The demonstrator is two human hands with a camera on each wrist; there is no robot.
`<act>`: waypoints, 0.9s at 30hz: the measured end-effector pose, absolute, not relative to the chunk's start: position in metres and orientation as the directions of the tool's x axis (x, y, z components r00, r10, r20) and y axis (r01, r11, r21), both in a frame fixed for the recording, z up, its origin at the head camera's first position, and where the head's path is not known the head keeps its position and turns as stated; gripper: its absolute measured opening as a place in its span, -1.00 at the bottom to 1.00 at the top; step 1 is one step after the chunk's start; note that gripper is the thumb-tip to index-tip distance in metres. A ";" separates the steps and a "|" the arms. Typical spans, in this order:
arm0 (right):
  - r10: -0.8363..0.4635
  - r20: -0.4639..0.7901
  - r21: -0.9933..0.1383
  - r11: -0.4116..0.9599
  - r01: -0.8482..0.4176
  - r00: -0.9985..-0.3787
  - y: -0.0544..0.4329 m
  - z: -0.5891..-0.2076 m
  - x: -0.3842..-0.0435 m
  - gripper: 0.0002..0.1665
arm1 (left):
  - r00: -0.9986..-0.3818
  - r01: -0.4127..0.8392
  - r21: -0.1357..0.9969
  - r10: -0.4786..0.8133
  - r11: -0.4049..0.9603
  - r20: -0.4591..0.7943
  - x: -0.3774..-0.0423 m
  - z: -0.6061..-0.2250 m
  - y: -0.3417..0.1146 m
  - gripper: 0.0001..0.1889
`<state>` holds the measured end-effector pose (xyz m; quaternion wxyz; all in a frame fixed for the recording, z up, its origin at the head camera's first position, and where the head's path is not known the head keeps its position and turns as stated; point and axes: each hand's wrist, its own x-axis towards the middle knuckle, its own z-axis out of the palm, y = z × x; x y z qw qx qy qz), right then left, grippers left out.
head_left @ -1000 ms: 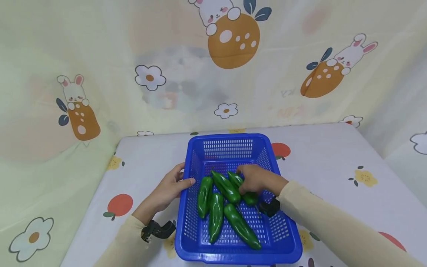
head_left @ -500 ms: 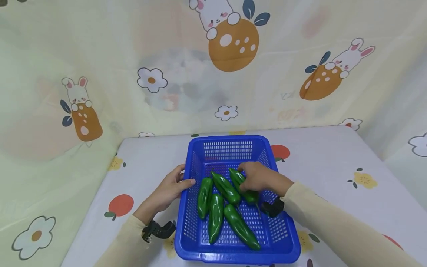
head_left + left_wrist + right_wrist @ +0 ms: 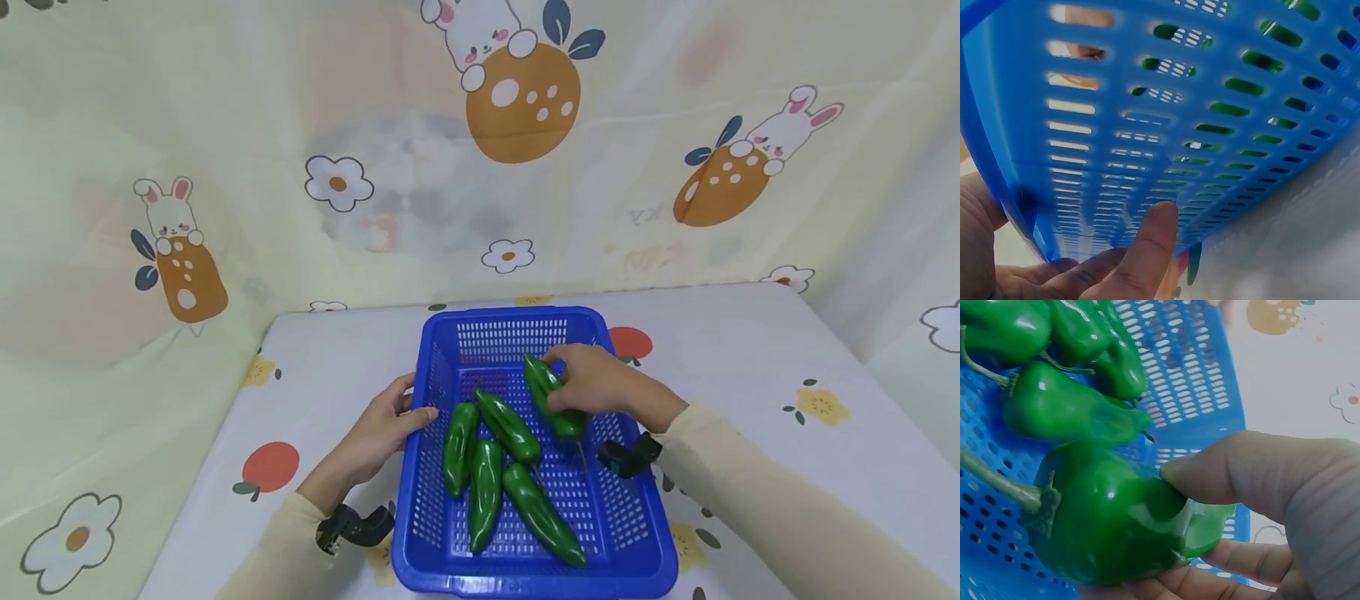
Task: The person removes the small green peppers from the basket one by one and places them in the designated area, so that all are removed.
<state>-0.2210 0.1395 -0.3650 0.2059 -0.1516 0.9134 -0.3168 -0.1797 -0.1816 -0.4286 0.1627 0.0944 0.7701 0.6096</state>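
Note:
A blue plastic basket [image 3: 536, 585] with slotted walls stands on the table. My left hand [image 3: 378, 433] holds its left side, the thumb over the rim. In the left wrist view the fingers [image 3: 1159, 234] lie against the basket's outer wall [image 3: 1025, 119]. Inside the basket, my right hand [image 3: 600, 379] grips a glossy green pepper [image 3: 567, 423] between thumb and fingers. The right wrist view shows this pepper [image 3: 1094, 506] close up, its stem end pointing away from the palm. Several more green peppers [image 3: 507, 427] lie on the basket's floor, left of and nearer than the gripped one.
A white tablecloth [image 3: 337, 350] printed with fruit and flowers covers the table. Behind it hangs a pale curtain [image 3: 405, 100] with rabbit prints. The basket's raised walls surround the peppers. Each wrist wears a black camera mount [image 3: 356, 525].
My right hand has moved away from me and slightly right, carrying the pepper with it, apart from the others. The left hand keeps its place on the basket.

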 end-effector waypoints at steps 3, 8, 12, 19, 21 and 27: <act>-0.404 -0.271 -0.649 0.747 -0.144 -0.874 0.143 -0.360 -0.223 -0.16 | -0.933 -0.051 0.971 0.335 0.233 -0.129 -0.179 -0.429 -0.182 -0.31; -0.403 -0.265 -0.689 0.715 -0.120 -0.876 0.150 -0.354 -0.226 -0.14 | -0.938 -0.032 0.974 0.329 0.224 -0.106 -0.178 -0.427 -0.181 -0.34; -0.407 -0.268 -0.713 0.693 -0.103 -0.873 0.156 -0.349 -0.227 -0.11 | -0.937 -0.030 0.975 0.334 0.222 -0.105 -0.177 -0.426 -0.182 -0.35; -0.385 -0.235 -0.728 0.678 -0.101 -0.893 0.171 -0.337 -0.228 -0.10 | -0.945 -0.043 0.974 0.306 0.224 -0.112 -0.174 -0.426 -0.183 -0.35; -0.380 -0.232 -0.736 0.670 -0.094 -0.895 0.177 -0.335 -0.230 -0.11 | -0.947 -0.044 0.973 0.301 0.228 -0.113 -0.172 -0.426 -0.183 -0.35; -0.344 -0.218 -0.762 0.644 -0.061 -0.913 0.202 -0.331 -0.233 -0.17 | -0.947 -0.037 0.974 0.302 0.224 -0.105 -0.171 -0.428 -0.181 -0.36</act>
